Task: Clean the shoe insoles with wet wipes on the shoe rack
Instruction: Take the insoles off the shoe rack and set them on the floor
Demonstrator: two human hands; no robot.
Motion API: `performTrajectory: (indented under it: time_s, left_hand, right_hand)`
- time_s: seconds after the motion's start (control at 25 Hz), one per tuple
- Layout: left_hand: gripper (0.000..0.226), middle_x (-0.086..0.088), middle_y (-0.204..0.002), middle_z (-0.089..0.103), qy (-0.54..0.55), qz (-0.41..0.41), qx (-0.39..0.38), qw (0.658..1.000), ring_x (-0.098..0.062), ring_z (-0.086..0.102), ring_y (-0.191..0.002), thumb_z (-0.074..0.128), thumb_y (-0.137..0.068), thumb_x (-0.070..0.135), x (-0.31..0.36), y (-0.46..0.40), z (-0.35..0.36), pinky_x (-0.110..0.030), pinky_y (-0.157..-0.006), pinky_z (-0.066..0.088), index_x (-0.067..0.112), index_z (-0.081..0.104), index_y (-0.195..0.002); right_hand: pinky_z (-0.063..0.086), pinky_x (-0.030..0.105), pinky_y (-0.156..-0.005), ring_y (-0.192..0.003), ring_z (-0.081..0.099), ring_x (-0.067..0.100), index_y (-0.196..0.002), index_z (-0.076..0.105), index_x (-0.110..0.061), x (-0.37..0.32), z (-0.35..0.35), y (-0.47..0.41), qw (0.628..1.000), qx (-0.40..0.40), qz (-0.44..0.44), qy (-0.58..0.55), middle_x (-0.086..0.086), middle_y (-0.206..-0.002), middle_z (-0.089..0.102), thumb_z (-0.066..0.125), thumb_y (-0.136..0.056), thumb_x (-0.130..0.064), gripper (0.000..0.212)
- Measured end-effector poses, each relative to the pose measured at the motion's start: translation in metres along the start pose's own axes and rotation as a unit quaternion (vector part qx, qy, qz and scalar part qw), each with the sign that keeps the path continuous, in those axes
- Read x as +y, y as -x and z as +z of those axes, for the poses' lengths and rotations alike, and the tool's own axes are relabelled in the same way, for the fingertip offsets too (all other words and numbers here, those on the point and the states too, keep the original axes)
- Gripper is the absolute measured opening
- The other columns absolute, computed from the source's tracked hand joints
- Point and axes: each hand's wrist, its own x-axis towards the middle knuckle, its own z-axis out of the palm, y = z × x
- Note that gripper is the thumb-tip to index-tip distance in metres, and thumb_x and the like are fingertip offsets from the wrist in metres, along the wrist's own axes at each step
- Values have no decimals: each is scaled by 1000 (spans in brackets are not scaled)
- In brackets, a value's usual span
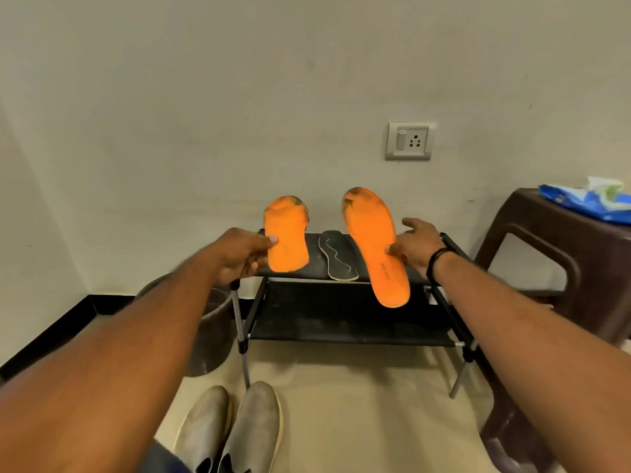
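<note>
Both orange insoles are up above the shoe rack (345, 273): left hand (239, 256) pinches the shorter-looking insole (286, 238) between thumb and fingers, right hand (415, 249) grips the long insole (375, 244) by its edge. No wipe in hand yet, so cleaning hasn't begun; next, I'd judge, free a hand for the wipes pack (587, 203) on the brown stool (532, 240)

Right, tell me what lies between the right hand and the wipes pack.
Nothing visible. The right hand grips an orange insole above the shoe rack; the wipes pack lies on the brown stool beyond, open air between.
</note>
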Motion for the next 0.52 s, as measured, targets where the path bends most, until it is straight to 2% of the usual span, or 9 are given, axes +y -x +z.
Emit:
performTrajectory:
  time_s: [0.08,0.16,0.2,0.28,0.4,0.44,0.52]
  left_hand:
    - [37,-15,-84,72,-45,-33,-111,992,-14,67,-62,77,-77,21,-1,33,-4,-17,-47,51,0,68,-106]
    - [43,-17,-87,73,-107,-80,-189,973,-15,71,-66,81,-66,21,-13,58,1,-18,-51,55,1,71,-103]
    - [40,-16,-89,74,-137,-106,-214,961,-16,73,-69,81,-67,18,-26,69,7,-19,-53,56,2,71,-102]
    - [25,-17,-91,74,-175,-161,-246,940,-18,74,-72,78,-76,9,-67,88,24,-20,-55,57,3,72,-100]
    - [8,-17,-86,74,-207,-261,-286,898,-21,75,-73,73,-85,0,-136,114,55,-21,-56,57,3,71,-92]
    - [6,-17,-83,74,-212,-290,-286,888,-21,75,-71,72,-85,-1,-159,121,64,-21,-55,58,2,69,-89]
    - [8,-17,-77,73,-209,-322,-250,889,-21,74,-67,72,-86,-2,-202,131,81,-23,-54,58,2,65,-86]
  right_hand:
    - [56,55,-83,-107,63,34,-140,45,-11,13,2,43,991,-30,21,-126,11,-127,60,67,-78,16,70]
    - [58,48,-73,-96,66,31,-127,54,-5,39,5,86,970,-81,66,-219,15,-111,67,60,-82,18,51]
    - [59,45,-70,-93,67,30,-124,55,-3,54,6,106,961,-99,92,-243,15,-104,68,58,-84,18,46]
    - [60,43,-71,-93,67,31,-120,57,-1,87,6,136,949,-125,143,-253,17,-101,69,57,-84,18,41]
    - [59,47,-79,-101,66,36,-116,61,0,142,12,170,935,-153,221,-230,21,-108,69,57,-83,17,37]
    - [58,47,-79,-102,66,36,-115,62,0,161,17,180,932,-151,251,-213,20,-109,69,57,-83,17,37]
    - [58,46,-75,-95,66,37,-110,64,0,196,27,198,928,-126,308,-167,20,-104,69,54,-83,19,35]
